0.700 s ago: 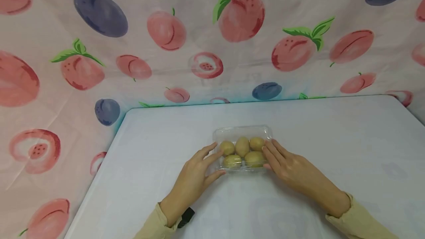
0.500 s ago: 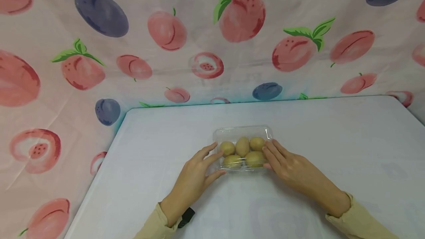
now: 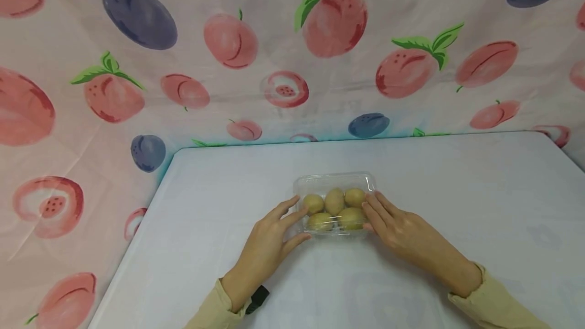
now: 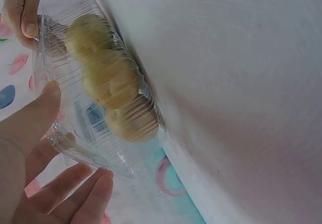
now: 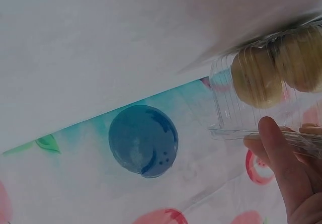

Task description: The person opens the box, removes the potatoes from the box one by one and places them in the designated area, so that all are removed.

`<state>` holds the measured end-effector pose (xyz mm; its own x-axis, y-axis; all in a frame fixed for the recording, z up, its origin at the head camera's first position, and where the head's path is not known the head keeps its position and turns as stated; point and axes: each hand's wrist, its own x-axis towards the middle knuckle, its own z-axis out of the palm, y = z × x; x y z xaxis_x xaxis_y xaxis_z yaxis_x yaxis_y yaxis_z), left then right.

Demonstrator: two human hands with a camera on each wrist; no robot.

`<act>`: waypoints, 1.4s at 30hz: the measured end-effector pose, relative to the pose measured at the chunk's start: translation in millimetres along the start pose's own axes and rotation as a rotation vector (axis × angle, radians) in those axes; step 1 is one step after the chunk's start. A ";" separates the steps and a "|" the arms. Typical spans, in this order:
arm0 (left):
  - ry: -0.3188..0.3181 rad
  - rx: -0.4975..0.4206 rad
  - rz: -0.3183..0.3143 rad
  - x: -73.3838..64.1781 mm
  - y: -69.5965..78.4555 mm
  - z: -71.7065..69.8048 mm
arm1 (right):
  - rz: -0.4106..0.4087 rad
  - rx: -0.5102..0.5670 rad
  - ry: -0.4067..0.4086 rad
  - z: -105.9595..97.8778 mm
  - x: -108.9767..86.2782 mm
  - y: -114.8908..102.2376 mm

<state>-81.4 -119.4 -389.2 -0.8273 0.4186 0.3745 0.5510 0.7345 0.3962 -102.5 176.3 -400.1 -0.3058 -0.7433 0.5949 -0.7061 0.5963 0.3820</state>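
Note:
A clear plastic clamshell box (image 3: pixel 331 178) sits on the white table, with several yellow-brown, potato-like ovals (image 3: pixel 335 202) inside. Its lid lies over them. My left hand (image 3: pixel 267 240) holds the box's left end, thumb at the front rim and spread fingers along the left side; the left wrist view shows the thumb and fingers around the rim corner. At the right end, my right hand (image 3: pixel 409 237) has its fingers together over the lid edge. From the right wrist view, the right thumb (image 5: pixel 274 138) presses the rim, with fingers on the other side, partly hidden.
The white table (image 3: pixel 457 192) extends around the box on all sides. Behind it and at the left hangs a fruit-printed cloth (image 3: pixel 183 55). A black band (image 3: pixel 257 299) shows at the left wrist, by the beige sleeve (image 3: pixel 217 308).
Both hands and the box keep their places. Only a very slight shift of the whole head view is visible.

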 end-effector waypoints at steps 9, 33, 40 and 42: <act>0.010 -0.009 -0.003 1.3 -0.2 -0.8 | 0.023 0.050 0.049 -4.5 5.2 4.2; -0.040 -0.059 -0.007 7.0 -2.2 -6.8 | 0.124 0.135 0.038 -8.5 4.5 6.6; -0.040 -0.061 -0.012 7.3 -3.4 -6.0 | 0.141 0.140 0.009 -11.5 7.7 8.4; -0.045 -0.027 0.000 6.9 -2.6 -6.2 | 0.143 0.145 0.009 -11.8 8.5 8.9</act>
<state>-87.8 -121.7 -382.5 -0.8310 0.4426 0.3370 0.5534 0.7198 0.4192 -103.8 178.9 -383.3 -0.4041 -0.6512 0.6424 -0.7409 0.6449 0.1877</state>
